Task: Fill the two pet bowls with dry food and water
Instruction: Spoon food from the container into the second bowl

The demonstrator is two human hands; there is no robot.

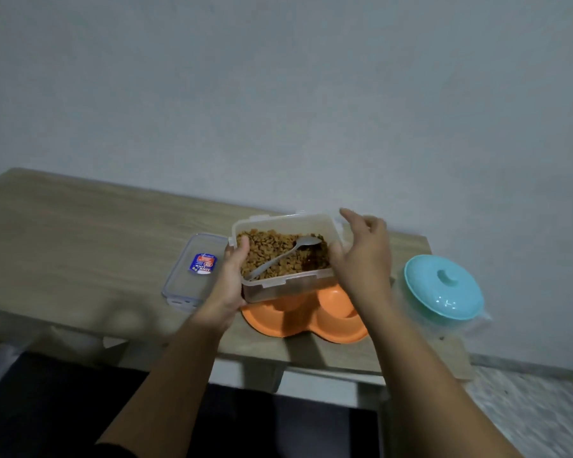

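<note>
A clear rectangular plastic container (283, 256) is filled with brown dry pet food (272, 256), and a grey metal spoon (283, 256) lies slantwise in the kibble, its bowl toward the far right corner. The container is held over the orange plastic double pet bowl (306, 320), hiding most of the bowl's far side; both visible wells of the bowl show only bare orange. The left hand (232, 276) grips the container's left end, thumb hooked over the rim and resting on the food, fingers underneath. The right hand (361, 256) lies at the container's right end with its fingers loosely spread and raised; whether its palm touches the wall cannot be told.

The container's clear flat lid (192, 272) lies on the pale wood-grain surface (80, 233), just left of the container. Its blue, red and white sticker reads "LOCK LOCK", seen upside down; the smaller print is illegible.

Right of the bowl stands a clear plastic vessel with a turquoise knobbed lid (444, 287); its contents cannot be made out.
</note>
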